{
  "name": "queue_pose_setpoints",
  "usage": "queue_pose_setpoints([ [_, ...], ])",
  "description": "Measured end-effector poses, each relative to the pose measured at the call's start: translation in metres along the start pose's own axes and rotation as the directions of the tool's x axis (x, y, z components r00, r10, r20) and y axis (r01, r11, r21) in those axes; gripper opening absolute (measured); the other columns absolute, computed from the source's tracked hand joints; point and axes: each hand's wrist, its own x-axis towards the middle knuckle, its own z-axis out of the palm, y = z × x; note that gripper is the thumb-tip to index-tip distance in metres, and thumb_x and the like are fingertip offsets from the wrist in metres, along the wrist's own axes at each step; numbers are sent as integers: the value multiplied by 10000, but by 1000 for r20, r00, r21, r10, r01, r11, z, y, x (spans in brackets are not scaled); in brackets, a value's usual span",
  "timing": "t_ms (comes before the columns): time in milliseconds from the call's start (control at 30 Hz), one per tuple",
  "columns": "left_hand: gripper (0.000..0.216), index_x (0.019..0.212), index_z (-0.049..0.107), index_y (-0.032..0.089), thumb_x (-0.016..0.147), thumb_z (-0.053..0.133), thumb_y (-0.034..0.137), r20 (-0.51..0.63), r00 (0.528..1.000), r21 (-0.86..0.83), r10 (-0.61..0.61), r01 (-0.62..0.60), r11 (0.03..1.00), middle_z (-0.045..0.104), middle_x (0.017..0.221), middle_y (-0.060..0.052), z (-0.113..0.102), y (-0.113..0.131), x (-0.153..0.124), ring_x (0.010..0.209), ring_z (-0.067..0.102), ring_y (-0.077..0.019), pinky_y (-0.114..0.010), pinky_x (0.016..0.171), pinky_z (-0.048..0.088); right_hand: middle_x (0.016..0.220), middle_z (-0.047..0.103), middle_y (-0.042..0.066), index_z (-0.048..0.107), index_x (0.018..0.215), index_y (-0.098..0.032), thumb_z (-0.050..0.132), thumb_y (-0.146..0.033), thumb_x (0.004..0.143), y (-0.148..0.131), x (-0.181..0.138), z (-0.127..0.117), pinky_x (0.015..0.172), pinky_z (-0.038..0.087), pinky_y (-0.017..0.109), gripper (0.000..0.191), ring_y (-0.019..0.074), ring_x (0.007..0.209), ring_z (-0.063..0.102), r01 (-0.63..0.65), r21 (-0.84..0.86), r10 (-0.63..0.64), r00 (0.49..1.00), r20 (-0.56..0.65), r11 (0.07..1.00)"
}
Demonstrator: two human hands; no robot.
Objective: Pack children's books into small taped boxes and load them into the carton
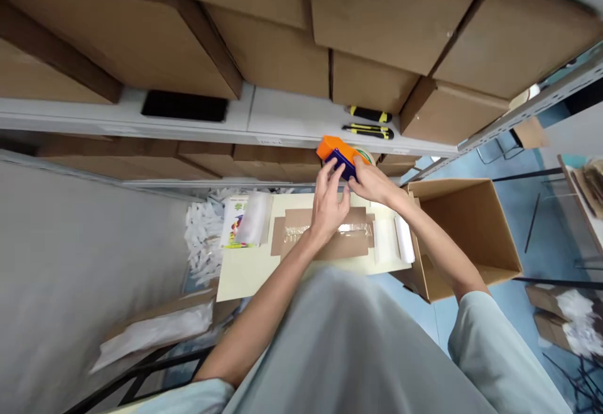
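In the head view, an orange and dark blue tape dispenser is up at the table's far edge, below the shelf. My right hand is closed on its right side, where a tape roll partly shows. My left hand has its bent fingertips against the blue side; whether they also pinch the tape end is too small to tell. Beneath my left hand lies a brown cardboard piece with flaps and a strip of shiny clear tape along its middle.
On the pale table are a colourful printed sheet under translucent plastic and a white roll. An open carton stands to the right. Utility knives and a black flat object lie on the shelf, before stacked boxes.
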Motion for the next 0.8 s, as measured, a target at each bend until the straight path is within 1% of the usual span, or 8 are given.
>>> queue_pose_setpoints([
  [67, 637, 1724, 491, 270, 1094, 582, 291, -74, 997, 7, -25, 26, 1000, 418, 1829, -154, -9, -16, 29, 1733, 376, -319, -519, 1432, 346, 1317, 790, 269, 482, 1502, -69, 410, -217, 1055, -22, 33, -18, 1114, 572, 562, 476, 445, 1242, 747, 99, -58, -102, 993, -59, 993],
  [167, 736, 1761, 440, 264, 1050, 628, 284, -125, 989, 8, -83, 85, 996, 307, 1897, -135, -22, -50, 70, 1777, 274, -334, -525, 1453, 300, 1389, 764, 289, 513, 1487, -52, 410, -156, 1026, -49, 85, -38, 1210, 509, 563, 484, 434, 1337, 705, 132, -167, -153, 981, -122, 977],
  [300, 771, 1746, 466, 174, 991, 621, 210, -83, 986, 4, -143, 144, 990, 404, 1849, -184, -37, -83, 101, 1744, 356, -367, -566, 1458, 293, 1466, 748, 284, 533, 1516, -37, 471, -125, 1002, -70, 140, -50, 1243, 493, 493, 526, 386, 1418, 689, 92, -258, -117, 990, -84, 962],
  [400, 748, 1716, 507, 134, 978, 616, 194, -27, 988, 24, -149, 150, 988, 484, 1797, -207, -47, -88, 95, 1708, 426, -371, -568, 1458, 298, 1504, 728, 301, 546, 1529, -12, 504, -127, 999, -75, 167, -46, 1240, 500, 475, 544, 378, 1437, 687, 71, -262, -79, 997, -19, 963],
  [467, 725, 1704, 526, 140, 989, 618, 214, 2, 986, 46, -166, 165, 985, 507, 1781, -209, -54, -86, 77, 1695, 449, -369, -569, 1451, 313, 1548, 688, 332, 550, 1538, 22, 495, -125, 995, -74, 174, -40, 1265, 480, 499, 565, 393, 1473, 658, 71, -233, -87, 995, -58, 970],
  [600, 688, 1693, 541, 175, 1019, 619, 287, 23, 971, 85, -239, 236, 968, 531, 1765, -202, -73, -90, 10, 1679, 473, -365, -580, 1431, 344, 1714, 541, 316, 436, 1692, 4, 402, -192, 1059, -56, 145, -14, 1351, 387, 592, 663, 404, 1596, 532, 101, -102, -132, 917, -377, 990],
  [700, 650, 1663, 582, 237, 1030, 650, 365, -8, 931, 116, -364, 362, 925, 581, 1728, -178, -93, -104, -66, 1655, 509, -356, -559, 1409, 387, 1820, 435, 227, 345, 1785, -117, 311, -328, 1143, -30, 74, 30, 1403, 326, 615, 676, 366, 1705, 400, 68, 51, -34, 866, -498, 996],
  [800, 627, 1619, 624, 242, 1019, 684, 412, -39, 824, 153, -566, 564, 811, 629, 1673, -204, -113, -115, -145, 1582, 593, -374, -551, 1352, 462, 1837, 428, 186, 306, 1820, -170, 254, -375, 1168, -3, -18, 99, 1415, 340, 609, 685, 337, 1749, 343, -90, 267, 210, 860, -465, 959],
])
